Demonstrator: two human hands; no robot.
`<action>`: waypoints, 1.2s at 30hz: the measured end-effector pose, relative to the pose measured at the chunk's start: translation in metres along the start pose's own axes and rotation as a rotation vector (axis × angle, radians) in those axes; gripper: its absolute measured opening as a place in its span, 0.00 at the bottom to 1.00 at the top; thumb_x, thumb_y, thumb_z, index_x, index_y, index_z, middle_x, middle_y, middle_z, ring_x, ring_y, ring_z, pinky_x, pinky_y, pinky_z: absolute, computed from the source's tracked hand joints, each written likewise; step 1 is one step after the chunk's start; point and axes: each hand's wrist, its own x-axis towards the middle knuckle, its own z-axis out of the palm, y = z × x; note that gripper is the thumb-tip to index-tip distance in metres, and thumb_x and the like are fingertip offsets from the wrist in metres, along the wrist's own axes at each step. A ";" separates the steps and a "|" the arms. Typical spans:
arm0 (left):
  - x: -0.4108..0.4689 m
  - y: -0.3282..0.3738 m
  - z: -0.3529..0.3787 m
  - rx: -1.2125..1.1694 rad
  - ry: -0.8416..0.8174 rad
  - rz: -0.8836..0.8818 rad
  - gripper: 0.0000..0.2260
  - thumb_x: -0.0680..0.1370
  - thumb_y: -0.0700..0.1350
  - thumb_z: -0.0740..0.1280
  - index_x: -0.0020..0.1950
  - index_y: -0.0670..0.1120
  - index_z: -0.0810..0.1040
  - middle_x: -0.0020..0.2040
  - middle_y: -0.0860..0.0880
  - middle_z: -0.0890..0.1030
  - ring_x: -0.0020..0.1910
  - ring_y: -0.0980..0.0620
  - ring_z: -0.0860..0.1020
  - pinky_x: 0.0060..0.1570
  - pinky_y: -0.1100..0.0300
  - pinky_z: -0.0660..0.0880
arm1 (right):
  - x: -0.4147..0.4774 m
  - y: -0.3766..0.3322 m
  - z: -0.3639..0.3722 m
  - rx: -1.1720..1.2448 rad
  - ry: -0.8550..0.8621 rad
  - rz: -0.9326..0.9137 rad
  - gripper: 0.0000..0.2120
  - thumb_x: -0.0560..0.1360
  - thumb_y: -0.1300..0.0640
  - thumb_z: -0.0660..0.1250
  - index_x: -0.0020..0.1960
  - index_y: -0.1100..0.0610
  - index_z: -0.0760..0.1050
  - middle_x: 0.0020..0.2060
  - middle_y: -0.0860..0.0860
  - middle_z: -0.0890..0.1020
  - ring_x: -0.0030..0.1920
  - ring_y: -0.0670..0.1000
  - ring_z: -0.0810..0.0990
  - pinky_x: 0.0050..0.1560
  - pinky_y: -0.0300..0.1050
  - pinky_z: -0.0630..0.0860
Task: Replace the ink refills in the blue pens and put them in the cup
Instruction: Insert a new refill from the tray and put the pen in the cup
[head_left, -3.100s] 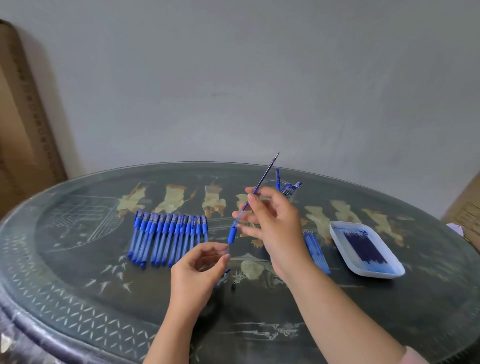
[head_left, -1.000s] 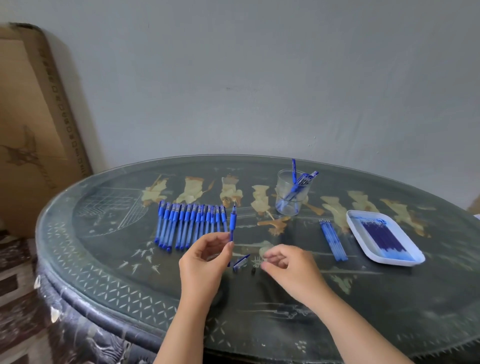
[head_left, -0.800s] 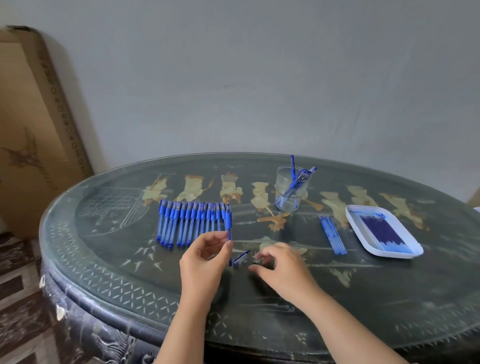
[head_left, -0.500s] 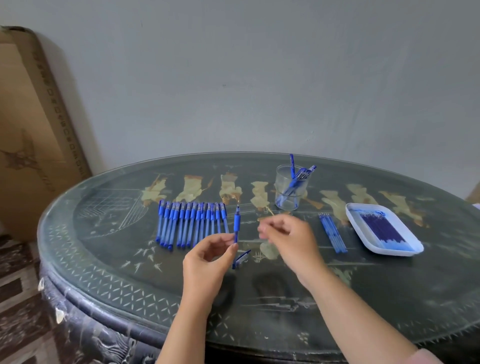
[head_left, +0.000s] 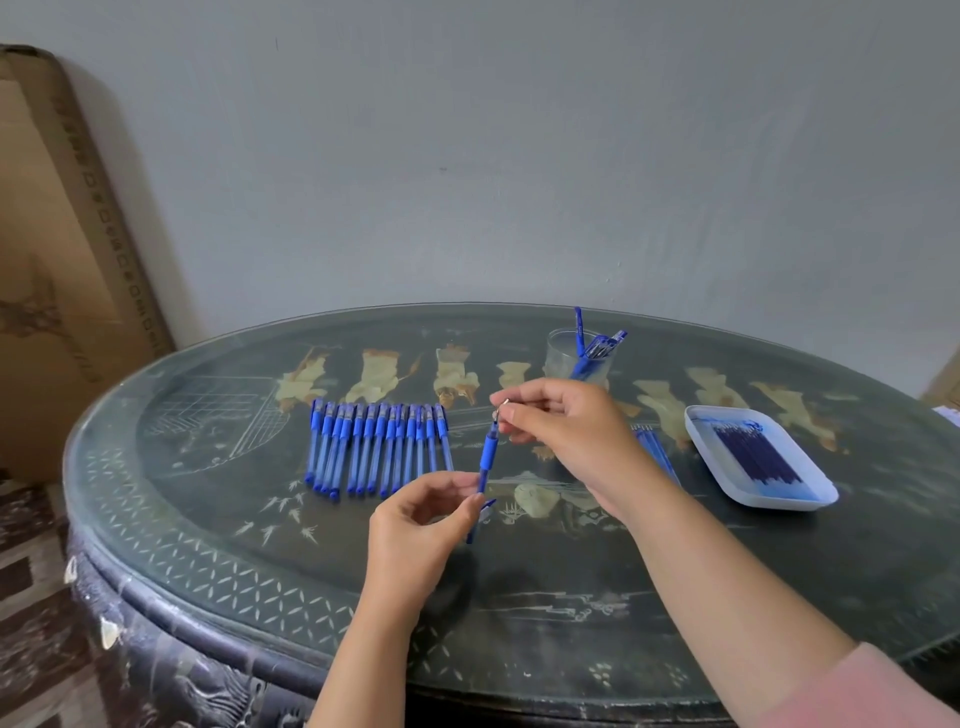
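So, the left hand (head_left: 421, 519) pinches the pen (head_left: 487, 451) low on its barrel and holds it nearly upright over the near middle of the surface (head_left: 571, 597). The right hand (head_left: 566, 431) pinches a small silvery tip (head_left: 500, 411) right at the pen's top end. I can't tell if it's seated or just touching.

What could go wrong, my guess:
- The tip is tiny and looks slick. A loose pinch drops it, and on that glassy top it could roll off toward the near edge.
- If it goes on crooked it could jam on the refill point or bind in the thread.
- The pen is only held by fingertips down low, so a twist at the top may spin the whole barrel instead of tightening.
- The cap (head_left: 485, 512) lies just under the pen by the left fingers, so it's easy to flick away.

Around it, a row of pens (head_left: 374, 447) lies side by side to the left, a bit farther off. The cup (head_left: 563, 358) stands far, behind the right hand, with a few pens leaning in it. Loose refills (head_left: 655, 452) lie right of the right wrist, partly hidden by it. A tray (head_left: 779, 503) with more of them sits farther right. A box (head_left: 62, 260) leans on the wall, far left. Nothing on the surface seems to block the way to the cup except the right hand itself.
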 end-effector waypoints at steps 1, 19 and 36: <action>0.000 0.000 0.000 -0.005 -0.002 -0.005 0.08 0.71 0.33 0.74 0.46 0.45 0.85 0.42 0.48 0.86 0.43 0.52 0.83 0.41 0.66 0.78 | 0.000 0.000 0.000 0.021 0.007 0.003 0.07 0.77 0.62 0.68 0.49 0.52 0.83 0.42 0.49 0.86 0.45 0.46 0.85 0.50 0.42 0.81; 0.002 -0.001 -0.001 -0.021 -0.075 -0.066 0.09 0.72 0.33 0.73 0.49 0.45 0.85 0.43 0.47 0.86 0.42 0.53 0.83 0.45 0.62 0.80 | 0.003 -0.006 -0.002 -0.087 -0.118 0.048 0.04 0.76 0.62 0.70 0.49 0.56 0.83 0.44 0.54 0.85 0.42 0.49 0.86 0.44 0.42 0.83; 0.007 -0.005 -0.008 -0.085 -0.159 -0.131 0.10 0.75 0.33 0.69 0.54 0.42 0.83 0.48 0.44 0.86 0.46 0.49 0.84 0.47 0.54 0.81 | 0.002 -0.001 0.009 -0.015 -0.153 0.089 0.11 0.80 0.59 0.64 0.61 0.57 0.79 0.48 0.57 0.83 0.43 0.51 0.85 0.43 0.44 0.83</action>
